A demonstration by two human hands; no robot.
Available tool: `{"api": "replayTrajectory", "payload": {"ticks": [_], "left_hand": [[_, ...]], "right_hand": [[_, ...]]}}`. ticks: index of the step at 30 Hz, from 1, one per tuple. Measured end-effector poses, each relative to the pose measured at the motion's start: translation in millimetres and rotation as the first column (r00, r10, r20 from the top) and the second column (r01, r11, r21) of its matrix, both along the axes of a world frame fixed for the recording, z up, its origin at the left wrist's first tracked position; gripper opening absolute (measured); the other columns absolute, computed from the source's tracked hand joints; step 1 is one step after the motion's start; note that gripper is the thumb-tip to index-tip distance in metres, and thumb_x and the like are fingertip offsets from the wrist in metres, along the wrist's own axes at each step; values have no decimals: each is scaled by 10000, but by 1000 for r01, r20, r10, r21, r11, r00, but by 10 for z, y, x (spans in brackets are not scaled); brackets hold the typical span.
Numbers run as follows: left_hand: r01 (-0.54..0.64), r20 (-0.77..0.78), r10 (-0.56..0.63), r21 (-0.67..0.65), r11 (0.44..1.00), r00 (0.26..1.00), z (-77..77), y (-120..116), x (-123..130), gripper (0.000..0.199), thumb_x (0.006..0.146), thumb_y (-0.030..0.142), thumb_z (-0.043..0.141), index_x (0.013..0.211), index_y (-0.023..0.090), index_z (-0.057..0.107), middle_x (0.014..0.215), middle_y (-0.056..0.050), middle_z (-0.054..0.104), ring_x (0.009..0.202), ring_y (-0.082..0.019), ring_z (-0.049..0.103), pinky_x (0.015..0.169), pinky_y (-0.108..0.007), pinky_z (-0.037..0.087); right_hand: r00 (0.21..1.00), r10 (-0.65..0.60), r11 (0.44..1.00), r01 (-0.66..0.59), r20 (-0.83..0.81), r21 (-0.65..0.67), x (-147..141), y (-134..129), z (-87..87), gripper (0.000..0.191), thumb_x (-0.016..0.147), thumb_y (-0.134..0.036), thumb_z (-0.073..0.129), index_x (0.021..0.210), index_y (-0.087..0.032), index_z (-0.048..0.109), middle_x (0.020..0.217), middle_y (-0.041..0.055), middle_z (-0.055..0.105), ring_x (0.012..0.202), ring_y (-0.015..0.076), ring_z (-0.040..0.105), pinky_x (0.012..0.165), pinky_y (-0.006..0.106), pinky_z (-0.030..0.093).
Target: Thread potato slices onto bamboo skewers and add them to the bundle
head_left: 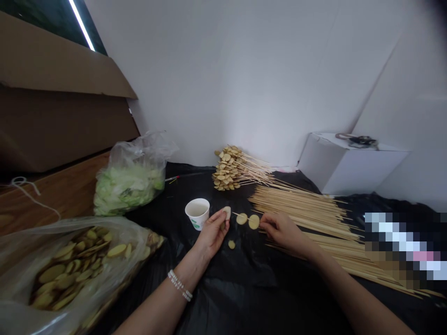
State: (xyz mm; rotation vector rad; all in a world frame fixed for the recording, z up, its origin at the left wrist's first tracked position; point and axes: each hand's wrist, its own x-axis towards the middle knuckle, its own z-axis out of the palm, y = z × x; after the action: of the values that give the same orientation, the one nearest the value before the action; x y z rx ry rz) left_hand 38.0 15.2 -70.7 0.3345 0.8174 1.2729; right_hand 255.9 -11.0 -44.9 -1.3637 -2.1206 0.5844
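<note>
Two skewered potato slices [241, 218] sit between the hands [211, 231] [281, 230].

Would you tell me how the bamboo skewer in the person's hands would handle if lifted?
The thin bamboo skewer probably flexes a little and feels light. Its threaded potato slices look thin, so they may split if forced.

White partition wall [223, 79] closes the far side; a faint diagonal seam runs down it at right. Left of the wall: brown cardboard sheet [59, 88], angled, above a wooden ledge [52, 200]. Higher, beyond the wall's left edge: lit strip light [82, 23] against a dark panel. At the wall's foot, right: white box [349, 163], a dark coiled cord [356, 140] on top. Below the wall: black plastic sheeting [223, 298], creased, spread over the work surface.
</note>
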Motion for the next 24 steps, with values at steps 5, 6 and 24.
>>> {"api": "replayTrajectory", "payload": {"ticks": [5,6,24], "left_hand": [[34,-9,-34,29,999,999,16,-20,12,230,711,-19,670,888,128,675,786,-34,690,617,-59,626,563,-118,516],[41,-15,-41,39,998,999,17,-24,12,256,703,-19,679,910,132,675,792,-33,690,621,-59,626,565,-117,515],[84,-108,-77,61,995,991,9,-27,-7,272,687,-8,696,933,108,691,733,-48,686,609,-72,616,534,-122,486]], "right_hand": [[1000,16,1000,-16,3,-7,-61,-26,4,190,835,-205,472,683,-186,584,581,-20,576,547,120,496,534,228,327],[1000,19,1000,-19,2,-10,-68,-30,11,192,835,-207,474,678,-186,582,576,-19,576,543,119,495,531,228,327],[998,42,999,-42,-52,8,-94,-28,-85,175,839,-189,464,702,-192,572,602,-26,564,565,118,504,545,225,342]]}}
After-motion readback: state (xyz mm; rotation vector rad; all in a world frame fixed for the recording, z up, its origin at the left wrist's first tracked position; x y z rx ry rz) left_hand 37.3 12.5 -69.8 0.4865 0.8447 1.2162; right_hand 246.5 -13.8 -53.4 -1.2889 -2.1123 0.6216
